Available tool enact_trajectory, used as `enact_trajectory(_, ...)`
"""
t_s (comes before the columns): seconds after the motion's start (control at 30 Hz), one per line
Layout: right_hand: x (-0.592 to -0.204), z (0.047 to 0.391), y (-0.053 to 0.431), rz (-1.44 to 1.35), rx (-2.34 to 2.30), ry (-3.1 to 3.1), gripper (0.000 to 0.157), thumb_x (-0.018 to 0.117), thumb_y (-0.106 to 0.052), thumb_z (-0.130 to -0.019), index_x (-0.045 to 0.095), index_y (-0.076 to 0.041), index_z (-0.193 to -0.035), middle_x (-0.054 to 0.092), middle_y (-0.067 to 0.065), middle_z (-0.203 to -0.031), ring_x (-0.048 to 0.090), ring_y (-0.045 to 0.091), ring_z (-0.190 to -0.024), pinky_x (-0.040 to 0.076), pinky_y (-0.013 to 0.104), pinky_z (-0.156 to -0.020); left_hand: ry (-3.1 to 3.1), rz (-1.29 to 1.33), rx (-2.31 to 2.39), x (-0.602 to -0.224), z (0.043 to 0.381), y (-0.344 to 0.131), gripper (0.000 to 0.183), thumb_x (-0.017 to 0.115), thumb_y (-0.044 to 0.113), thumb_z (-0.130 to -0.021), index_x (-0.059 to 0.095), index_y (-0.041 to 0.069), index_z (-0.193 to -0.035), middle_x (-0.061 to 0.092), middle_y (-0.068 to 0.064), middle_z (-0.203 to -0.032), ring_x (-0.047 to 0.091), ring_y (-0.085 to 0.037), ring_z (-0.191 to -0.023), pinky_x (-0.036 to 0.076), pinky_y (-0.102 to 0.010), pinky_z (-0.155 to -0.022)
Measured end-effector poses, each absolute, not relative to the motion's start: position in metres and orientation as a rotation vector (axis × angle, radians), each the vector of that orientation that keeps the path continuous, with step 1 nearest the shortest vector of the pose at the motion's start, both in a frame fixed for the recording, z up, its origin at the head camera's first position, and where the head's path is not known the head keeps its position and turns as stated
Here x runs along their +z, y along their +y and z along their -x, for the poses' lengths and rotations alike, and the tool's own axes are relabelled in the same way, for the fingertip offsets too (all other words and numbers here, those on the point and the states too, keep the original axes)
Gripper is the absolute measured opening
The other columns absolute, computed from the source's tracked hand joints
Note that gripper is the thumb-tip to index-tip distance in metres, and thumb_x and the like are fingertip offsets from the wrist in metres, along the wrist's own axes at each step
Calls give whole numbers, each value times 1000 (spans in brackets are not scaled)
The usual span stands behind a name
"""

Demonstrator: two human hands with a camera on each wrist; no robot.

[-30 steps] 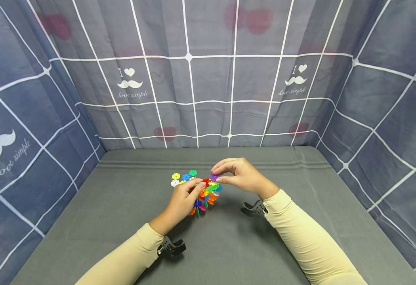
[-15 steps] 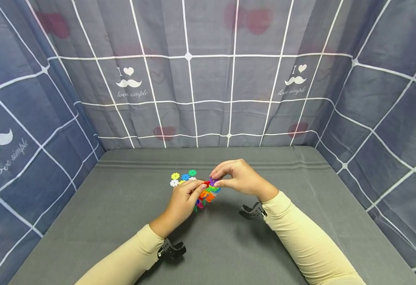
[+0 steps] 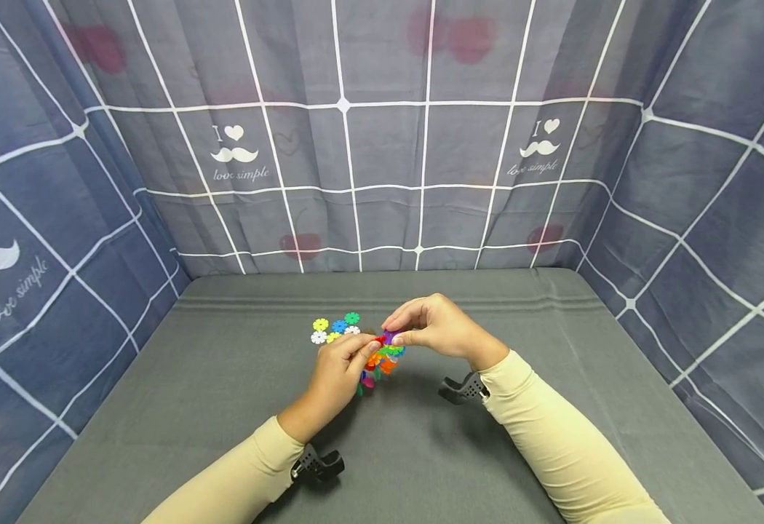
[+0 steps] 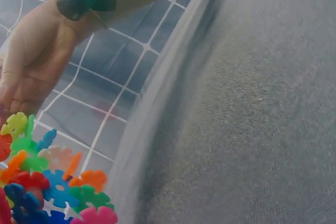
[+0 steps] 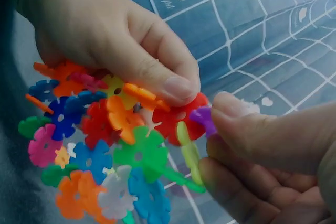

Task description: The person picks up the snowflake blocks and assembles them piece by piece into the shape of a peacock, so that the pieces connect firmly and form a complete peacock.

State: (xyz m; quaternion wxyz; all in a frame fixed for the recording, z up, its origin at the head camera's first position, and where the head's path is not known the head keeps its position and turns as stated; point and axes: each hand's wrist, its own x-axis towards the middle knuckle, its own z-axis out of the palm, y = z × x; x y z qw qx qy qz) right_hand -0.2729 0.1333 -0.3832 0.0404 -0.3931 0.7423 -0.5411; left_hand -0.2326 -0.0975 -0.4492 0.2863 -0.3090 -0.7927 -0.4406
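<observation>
My left hand point(image 3: 337, 371) holds a cluster of interlocked flower-shaped plastic discs, its thumb and fingers pinching near a red disc point(image 5: 178, 127) at the cluster's upper edge. Between the thumb and fingers of my right hand point(image 3: 446, 329) is a purple flower disc point(image 5: 202, 119), mostly covered by the fingers. Its edge meets the rim of the red disc in the right wrist view. Below hang green point(image 5: 143, 153), orange, blue, white and pink discs joined at various angles. The left wrist view catches the cluster's multicoloured underside, with a pink disc point(image 4: 95, 215) lowest.
Several loose flower discs lie on the grey cloth-covered table point(image 3: 238, 407) beyond my left hand, among them a yellow disc point(image 3: 320, 324), a green disc point(image 3: 352, 318) and a white disc point(image 3: 319, 338). A checked curtain point(image 3: 382, 145) encloses the back and sides.
The purple disc has come down slightly and turned from broad face to edge, closing against the red disc. The red disc and cluster have tilted; both arms stay nearly in place.
</observation>
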Motion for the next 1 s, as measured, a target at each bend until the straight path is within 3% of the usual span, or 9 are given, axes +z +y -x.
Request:
enact_trajectory(0.3, -380, 272, 132, 1317, -1576, 2388, 18, 83, 3, -89, 79, 3, -106, 77, 12, -108, 73, 20, -101, 60, 41, -88, -2185, 736, -1366, -451, 233, -94, 12, 69, 15, -105, 77, 7, -101, 58, 8, -75, 51, -9, -64, 44, -26, -56)
enact_trajectory(0.4, -376, 271, 133, 1422, -1550, 2525, 22, 83, -2, -91, 79, 0, -113, 77, 9, -110, 73, 21, -100, 59, 40, -88, -2161, 710, -1557, -448, 233, -90, 15, 64, 16, -108, 75, 6, -106, 61, 5, -78, 53, -13, -66, 45, -26, -57)
enact_trajectory(0.53, -379, 269, 136, 1462, -1560, 2722, 29, 80, -6, -95, 74, -2, -124, 74, 6, -119, 71, 21, -99, 57, 39, -90, -2134, 542, -1822, -449, 234, -88, 20, 60, 17, -110, 73, 2, -112, 59, -1, -78, 49, -15, -64, 42, -26, -56)
enact_trajectory(0.63, -391, 267, 144, 1360, -1635, 2798, 24, 76, -1, -97, 73, -3, -121, 71, 9, -117, 70, 19, -96, 57, 37, -87, -2108, 349, -2008, -451, 234, -86, 26, 59, 21, -111, 70, -2, -115, 49, -2, -77, 43, -16, -68, 37, -26, -58)
enact_trajectory(0.87, -434, 252, 175, 1169, -1613, 2664, 12, 76, 1, -95, 74, -5, -105, 72, 7, -102, 71, 23, -84, 58, 33, -74, -1981, 160, -2351, -454, 241, -77, 38, 55, 30, -113, 63, -6, -125, 57, -7, -108, 48, -21, -104, 39, -33, -89)
enact_trajectory(0.93, -441, 248, 179, 1134, -1618, 2609, 11, 76, 0, -96, 74, -3, -107, 73, 9, -102, 72, 27, -83, 58, 33, -74, -1952, 152, -2433, -455, 245, -73, 37, 54, 30, -113, 61, -4, -125, 58, -9, -115, 51, -22, -108, 42, -34, -92)
enact_trajectory(1.0, -446, 247, 182, 1117, -1605, 2620, 13, 76, 1, -96, 75, -2, -109, 73, 11, -101, 72, 27, -83, 58, 33, -74, -1922, 130, -2499, -456, 249, -67, 35, 53, 29, -113, 61, -3, -125, 57, -9, -117, 52, -19, -103, 43, -29, -86)
